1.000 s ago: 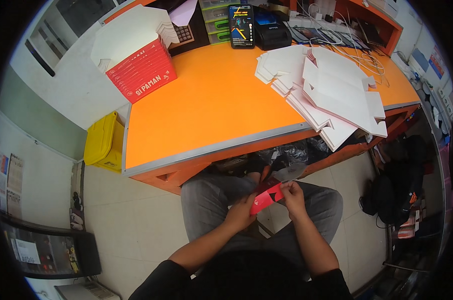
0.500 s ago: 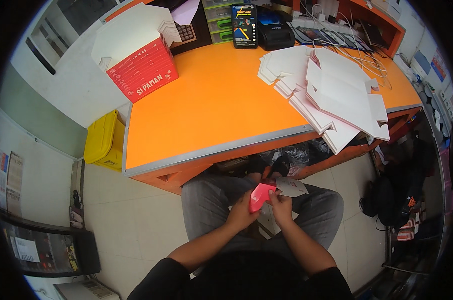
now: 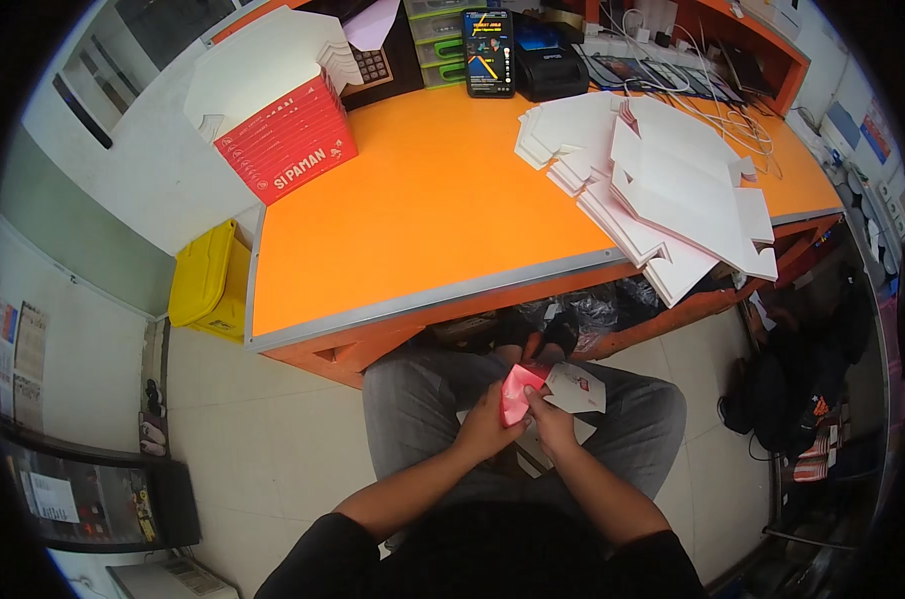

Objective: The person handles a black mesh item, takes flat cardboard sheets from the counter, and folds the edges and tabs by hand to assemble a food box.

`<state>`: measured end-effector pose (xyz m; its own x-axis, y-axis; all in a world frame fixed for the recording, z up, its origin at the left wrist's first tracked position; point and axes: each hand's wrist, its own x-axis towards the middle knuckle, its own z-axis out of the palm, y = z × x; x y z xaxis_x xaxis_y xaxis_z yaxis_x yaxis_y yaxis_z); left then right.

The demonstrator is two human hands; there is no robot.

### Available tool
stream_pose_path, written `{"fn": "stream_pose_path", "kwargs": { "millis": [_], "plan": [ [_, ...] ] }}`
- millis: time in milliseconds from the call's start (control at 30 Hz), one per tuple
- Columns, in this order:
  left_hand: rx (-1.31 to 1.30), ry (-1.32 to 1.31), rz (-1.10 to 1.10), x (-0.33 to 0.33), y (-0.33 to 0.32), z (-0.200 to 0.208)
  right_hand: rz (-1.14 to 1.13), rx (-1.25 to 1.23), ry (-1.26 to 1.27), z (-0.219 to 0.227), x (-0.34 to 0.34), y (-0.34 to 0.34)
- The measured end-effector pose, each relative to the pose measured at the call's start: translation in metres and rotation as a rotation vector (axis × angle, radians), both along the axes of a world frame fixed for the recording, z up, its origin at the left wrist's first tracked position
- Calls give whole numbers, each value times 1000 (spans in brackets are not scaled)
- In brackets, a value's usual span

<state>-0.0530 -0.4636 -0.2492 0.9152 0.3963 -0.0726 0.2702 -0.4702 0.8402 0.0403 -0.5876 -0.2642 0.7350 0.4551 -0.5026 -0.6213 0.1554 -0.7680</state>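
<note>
Above my lap, both hands grip a partly folded cardboard box blank (image 3: pixel 578 388). Its pinkish-red end stands between my hands, while a pale panel with small red print spreads out to the right, over my thigh. My left hand (image 3: pixel 487 424) is closed round the red end from the left. On its other side my right hand (image 3: pixel 551 419) is closed too, its thumb pressed on the red panel. Folded red boxes (image 3: pixel 293 150) with pale flaps are stacked at the table's left end. Flat white box blanks (image 3: pixel 687 180) lie in a loose pile at its right.
The orange table (image 3: pixel 412 220) has a metal-trimmed front edge just beyond my knees. A phone (image 3: pixel 488 55) stands upright at the back beside a black printer-like device (image 3: pixel 550 65). White cables (image 3: pixel 712 110) trail at the back right. A yellow bin (image 3: pixel 205 280) stands left of the table.
The red end has turned a little between my hands. The pale panel has swung toward me and shows more of its face. My right hand has shifted slightly nearer me.
</note>
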Motion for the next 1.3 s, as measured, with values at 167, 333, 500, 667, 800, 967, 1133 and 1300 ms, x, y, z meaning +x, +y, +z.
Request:
{"fn": "stream_pose_path", "kwargs": {
  "millis": [167,333,500,667,800,967,1133,1300],
  "plan": [
    [-11,-29,-67,0,1,-6,19,94,48,-16,6,-3],
    [-44,-17,-28,1,2,-12,53,77,-103,-35,3,-6],
    [-75,23,-12,0,7,-23,91,63,-97,-39,2,-7],
    [-142,50,23,1,9,-35,158,-78,-119,-42,4,-8],
    [-180,-36,58,2,10,-35,239,104,-154,-34,1,-9],
    [-262,-62,49,2,12,-32,274,103,-136,-24,1,-8],
    [-305,-26,19,3,11,-25,250,223,5,-34,4,-11],
    [-430,-51,88,1,17,-57,483,137,-170,-37,8,-11]
  ]
}}
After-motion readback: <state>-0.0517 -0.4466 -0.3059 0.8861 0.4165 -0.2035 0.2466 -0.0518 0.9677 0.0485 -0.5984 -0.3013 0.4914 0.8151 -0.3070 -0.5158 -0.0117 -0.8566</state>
